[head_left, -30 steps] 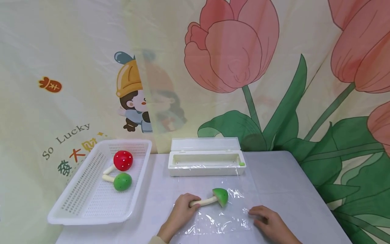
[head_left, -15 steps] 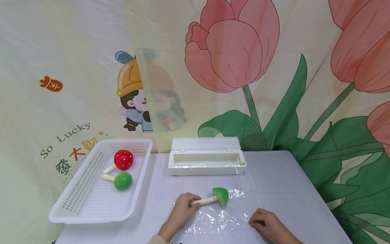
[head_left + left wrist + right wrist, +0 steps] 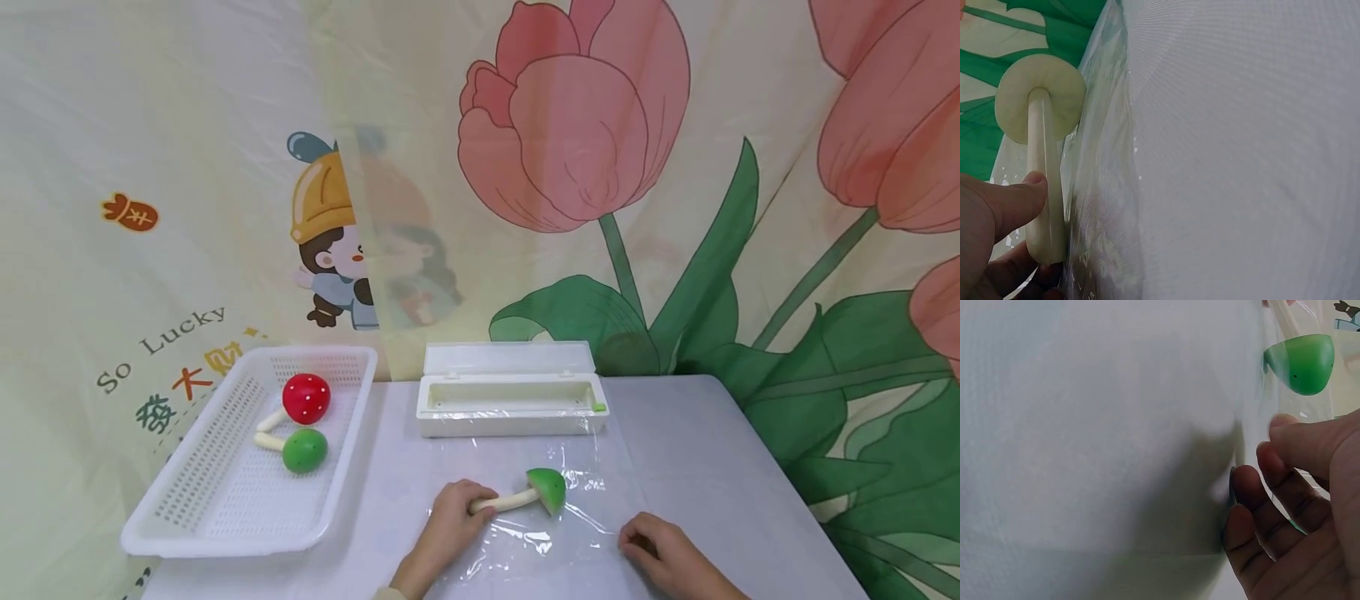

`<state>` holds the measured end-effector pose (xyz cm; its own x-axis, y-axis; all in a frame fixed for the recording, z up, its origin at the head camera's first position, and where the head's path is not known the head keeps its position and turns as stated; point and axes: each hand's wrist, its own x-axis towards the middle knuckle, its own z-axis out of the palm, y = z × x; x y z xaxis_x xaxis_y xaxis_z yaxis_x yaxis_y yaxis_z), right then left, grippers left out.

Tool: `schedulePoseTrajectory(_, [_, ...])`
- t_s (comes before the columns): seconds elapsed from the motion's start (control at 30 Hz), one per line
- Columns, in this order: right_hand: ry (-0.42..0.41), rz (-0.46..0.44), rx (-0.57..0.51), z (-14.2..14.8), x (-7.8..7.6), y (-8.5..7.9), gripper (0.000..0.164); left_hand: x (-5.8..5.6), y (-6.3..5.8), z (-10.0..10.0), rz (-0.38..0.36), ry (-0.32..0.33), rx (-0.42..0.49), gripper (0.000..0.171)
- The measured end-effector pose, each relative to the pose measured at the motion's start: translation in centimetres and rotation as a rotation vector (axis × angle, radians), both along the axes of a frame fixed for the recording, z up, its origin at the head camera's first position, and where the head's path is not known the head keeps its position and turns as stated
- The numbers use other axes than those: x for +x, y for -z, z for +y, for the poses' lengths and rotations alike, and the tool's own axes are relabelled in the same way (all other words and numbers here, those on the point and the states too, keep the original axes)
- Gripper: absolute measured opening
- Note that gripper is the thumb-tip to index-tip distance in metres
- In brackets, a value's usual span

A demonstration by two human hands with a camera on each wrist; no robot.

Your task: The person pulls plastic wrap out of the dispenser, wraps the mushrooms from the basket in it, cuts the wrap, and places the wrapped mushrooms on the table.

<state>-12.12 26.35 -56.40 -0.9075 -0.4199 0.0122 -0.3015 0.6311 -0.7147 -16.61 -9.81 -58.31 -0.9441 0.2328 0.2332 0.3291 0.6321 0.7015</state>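
Note:
My left hand [image 3: 453, 517] grips the stem end of a toy mushroom [image 3: 546, 490] with a green cap and cream stem. In the left wrist view the thumb lies along the stem [image 3: 1044, 150], fingers behind it, and the cap's pale underside faces me. The mushroom lies over a sheet of clear cling film [image 3: 525, 546] spread on the table. At the film's right edge, my right hand [image 3: 660, 550] has its fingers bent, thumb and index tips close together, pinching the edge. Thin creases in the film run toward it. The right wrist view shows the green cap [image 3: 1310, 365] beyond the thumb.
A white cling film dispenser box [image 3: 510, 425] with raised lid stands at the back; the film reaches from its front. On the left, a white basket [image 3: 225, 546] holds a red spotted toy mushroom [image 3: 306, 398] and a green one [image 3: 304, 451]. A printed curtain hangs behind.
My right hand has closed its fingers at the film's edge and shifted slightly down and right. Creases in the film now stretch toward it. My left hand keeps its grip on the mushroom.

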Motion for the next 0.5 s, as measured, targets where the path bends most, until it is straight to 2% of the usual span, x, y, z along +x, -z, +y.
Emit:
schedulePoseTrajectory(0.1, [-0.017,0.01,-0.018,0.16,0.12,0.44,0.006,0.21,-0.19,0.08,-0.006,0.003,0.006,0.016])
schedulePoseTrajectory(0.3, [-0.019,-0.167,-0.01,0.25,-0.12,0.42,0.021,0.24,-0.36,0.11,0.001,0.004,0.002,0.017])
schedulePoseTrajectory(0.37, [-0.046,-0.146,-0.014,0.24,-0.26,0.49,0.021,0.19,-0.31,0.08,0.0,0.005,0.003,0.017])
schedulePoseTrajectory(0.5, [-0.06,-0.079,-0.036,0.04,-0.54,0.8,0.01,0.14,-0.32,-0.01,-0.004,0.008,0.004,0.017])
